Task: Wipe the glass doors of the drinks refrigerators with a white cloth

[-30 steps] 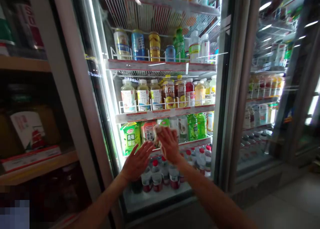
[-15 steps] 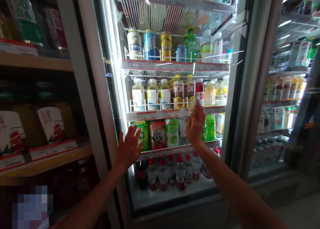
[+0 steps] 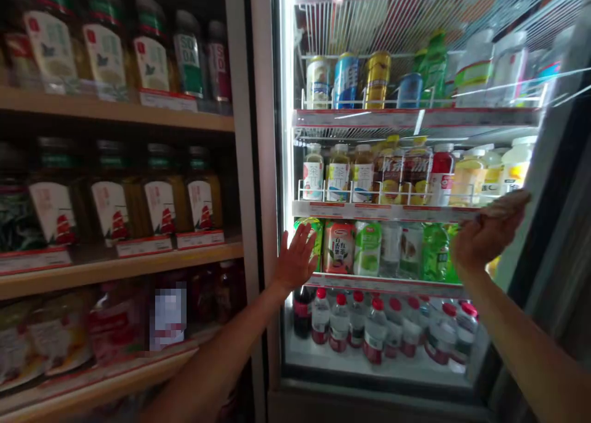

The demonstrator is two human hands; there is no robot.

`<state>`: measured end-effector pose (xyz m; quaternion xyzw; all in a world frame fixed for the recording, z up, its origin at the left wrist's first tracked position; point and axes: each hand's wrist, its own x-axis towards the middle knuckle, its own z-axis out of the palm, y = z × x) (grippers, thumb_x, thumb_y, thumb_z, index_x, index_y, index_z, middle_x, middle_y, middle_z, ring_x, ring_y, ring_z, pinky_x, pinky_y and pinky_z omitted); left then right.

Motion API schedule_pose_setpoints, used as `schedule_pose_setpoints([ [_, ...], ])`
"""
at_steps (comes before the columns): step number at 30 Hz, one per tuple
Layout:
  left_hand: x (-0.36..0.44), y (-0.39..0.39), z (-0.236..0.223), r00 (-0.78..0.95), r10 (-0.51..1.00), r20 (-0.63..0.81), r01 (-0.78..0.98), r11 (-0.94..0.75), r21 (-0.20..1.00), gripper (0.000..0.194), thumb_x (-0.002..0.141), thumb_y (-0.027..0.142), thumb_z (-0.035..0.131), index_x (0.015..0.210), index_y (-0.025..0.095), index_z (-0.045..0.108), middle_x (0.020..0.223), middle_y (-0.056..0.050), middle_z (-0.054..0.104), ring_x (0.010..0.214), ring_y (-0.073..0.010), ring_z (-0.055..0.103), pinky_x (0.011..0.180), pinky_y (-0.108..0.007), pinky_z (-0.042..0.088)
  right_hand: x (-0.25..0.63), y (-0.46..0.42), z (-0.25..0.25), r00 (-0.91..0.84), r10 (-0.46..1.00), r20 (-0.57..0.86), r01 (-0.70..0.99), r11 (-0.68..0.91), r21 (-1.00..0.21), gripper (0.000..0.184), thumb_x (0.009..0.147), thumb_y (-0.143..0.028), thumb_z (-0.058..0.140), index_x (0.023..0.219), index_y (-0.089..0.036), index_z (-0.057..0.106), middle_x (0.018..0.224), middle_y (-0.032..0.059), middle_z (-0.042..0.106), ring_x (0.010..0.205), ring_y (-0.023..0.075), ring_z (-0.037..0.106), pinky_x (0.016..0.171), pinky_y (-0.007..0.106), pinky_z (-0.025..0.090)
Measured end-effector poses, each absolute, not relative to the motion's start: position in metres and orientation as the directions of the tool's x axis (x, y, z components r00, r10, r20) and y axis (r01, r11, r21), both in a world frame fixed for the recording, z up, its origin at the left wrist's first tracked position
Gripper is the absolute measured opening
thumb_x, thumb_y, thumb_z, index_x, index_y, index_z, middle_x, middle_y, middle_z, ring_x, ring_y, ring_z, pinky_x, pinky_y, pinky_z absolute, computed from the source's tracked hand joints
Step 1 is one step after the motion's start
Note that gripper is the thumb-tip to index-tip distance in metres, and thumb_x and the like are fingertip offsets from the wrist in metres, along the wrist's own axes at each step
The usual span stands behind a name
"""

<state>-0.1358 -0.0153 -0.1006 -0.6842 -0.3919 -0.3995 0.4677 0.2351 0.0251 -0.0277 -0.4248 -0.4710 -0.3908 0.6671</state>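
Leftmost, dark shelves [image 3: 115, 264] carry bottles with white labels. Next, the left hand [image 3: 296, 261], its fingers spread wide and empty, is raised before the lit cooler's green and red bottles [image 3: 339, 248]. At right, the right hand [image 3: 484, 238] grips a crumpled cloth [image 3: 505, 205] in closed fingers, near the cooler's right side.

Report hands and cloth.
Left hand open, fingers spread, before the cooler. Right hand closed on crumpled cloth. Bottles behind the glass.
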Motion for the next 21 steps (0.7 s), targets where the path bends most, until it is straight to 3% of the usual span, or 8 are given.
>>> schedule_pose_setpoints([
  [3,-0.137,-0.016,-0.101,0.378,0.187,0.907,0.910,-0.253,-0.327,0.068,0.088,0.031,0.045,0.145,0.015,0.010,0.143,-0.013,0.036,0.140,-0.0208,0.012,0.114,-0.047,0.009,0.168,0.014,-0.039,0.050,-0.069,0.996,0.951,0.308,-0.027,0.045,0.084,-0.028,0.038,0.124,-0.013,0.052,0.145,0.0160,0.032,0.135,0.0324,0.028,0.108,0.053,0.026],
  [6,-0.138,-0.021,-0.100,0.382,0.187,0.905,0.907,-0.264,-0.328,0.065,0.088,0.030,0.045,0.144,0.016,0.015,0.142,-0.013,0.038,0.140,-0.0213,0.016,0.114,-0.047,0.010,0.118,-0.004,-0.062,-0.335,0.045,0.941,0.870,0.397,0.291,0.043,0.083,-0.022,0.044,0.125,-0.023,0.051,0.145,0.0080,0.036,0.137,0.0250,0.026,0.110,0.051,0.024],
  [8,-0.140,-0.026,-0.097,0.392,0.181,0.902,0.899,-0.285,-0.333,0.062,0.088,0.030,0.046,0.143,0.016,0.020,0.141,-0.013,0.039,0.139,-0.0216,0.019,0.114,-0.046,0.011,0.122,-0.009,-0.071,-0.480,0.084,0.873,0.803,0.444,0.398,0.044,0.083,-0.020,0.045,0.125,-0.029,0.050,0.142,0.0037,0.040,0.137,0.0208,0.028,0.112,0.048,0.023],
  [10,-0.143,-0.029,-0.089,0.409,0.158,0.899,0.885,-0.310,-0.348,0.061,0.088,0.029,0.047,0.142,0.017,0.022,0.140,-0.013,0.041,0.138,-0.0210,0.021,0.114,-0.045,0.012,0.156,-0.004,-0.070,-0.413,0.105,0.905,0.842,0.422,0.336,0.041,0.082,-0.021,0.046,0.122,-0.028,0.053,0.142,0.0040,0.041,0.136,0.0213,0.029,0.111,0.047,0.024],
  [12,-0.145,-0.029,-0.076,0.413,0.117,0.903,0.876,-0.323,-0.358,0.062,0.087,0.028,0.047,0.142,0.018,0.021,0.140,-0.013,0.040,0.138,-0.0205,0.021,0.114,-0.045,0.012,0.206,0.005,-0.057,-0.088,0.056,0.995,0.939,0.338,0.064,0.038,0.082,-0.024,0.044,0.117,-0.023,0.057,0.142,0.0081,0.040,0.133,0.0248,0.033,0.108,0.050,0.027],
  [15,-0.142,-0.020,-0.051,0.350,0.053,0.935,0.892,-0.324,-0.315,0.066,0.087,0.029,0.048,0.144,0.019,0.016,0.145,-0.012,0.032,0.139,-0.0210,0.018,0.114,-0.045,0.012,0.262,0.017,-0.027,0.380,-0.116,0.918,0.903,0.261,-0.341,0.044,0.082,-0.023,0.036,0.121,-0.012,0.052,0.143,0.0172,0.034,0.131,0.0296,0.034,0.103,0.056,0.031],
  [17,-0.136,-0.013,-0.037,0.291,0.031,0.956,0.906,-0.331,-0.265,0.068,0.087,0.030,0.048,0.145,0.021,0.012,0.149,-0.011,0.024,0.140,-0.0221,0.016,0.114,-0.045,0.010,0.263,0.020,-0.013,0.416,-0.176,0.892,0.894,0.261,-0.365,0.048,0.083,-0.022,0.032,0.126,-0.009,0.047,0.143,0.0189,0.032,0.132,0.0299,0.031,0.103,0.057,0.030],
  [21,-0.128,-0.004,-0.029,0.246,0.036,0.969,0.911,-0.350,-0.218,0.072,0.086,0.032,0.049,0.145,0.023,0.008,0.150,-0.009,0.019,0.139,-0.0246,0.017,0.114,-0.047,0.009,0.190,0.011,-0.019,0.130,-0.087,0.988,0.956,0.275,-0.102,0.047,0.086,-0.024,0.036,0.133,-0.024,0.041,0.145,0.0069,0.033,0.135,0.0232,0.028,0.109,0.050,0.028],
])
